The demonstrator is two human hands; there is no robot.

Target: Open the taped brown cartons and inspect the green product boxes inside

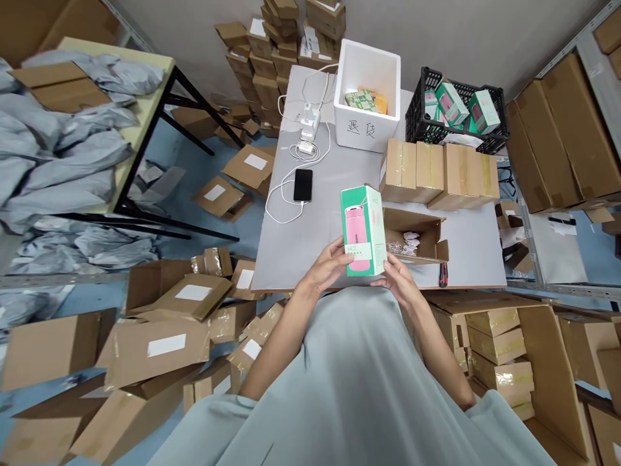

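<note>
Between my two hands, above the table's front edge, is a green and white product box (pixel 363 232) with a pink device pictured on its front. My left hand (pixel 328 264) grips its lower left side, thumb over the front. At the lower right edge, the fingers of my right hand (pixel 395 279) are closed on the same box. Just right of it an open cardboard carton (pixel 416 234) holds crumpled white paper and clear plastic. A red and black tool (pixel 443 275) lies at the table edge beside the carton; its kind is unclear.
On the grey table (pixel 281 259) lie a phone (pixel 303 186) with a cable and a power strip (pixel 309 123). Behind stand a white foam box (pixel 366 133), taped cartons (pixel 429 171) and a black crate (pixel 456 133) of similar product boxes. Cardboard boxes (pixel 160 343) crowd the floor at left.
</note>
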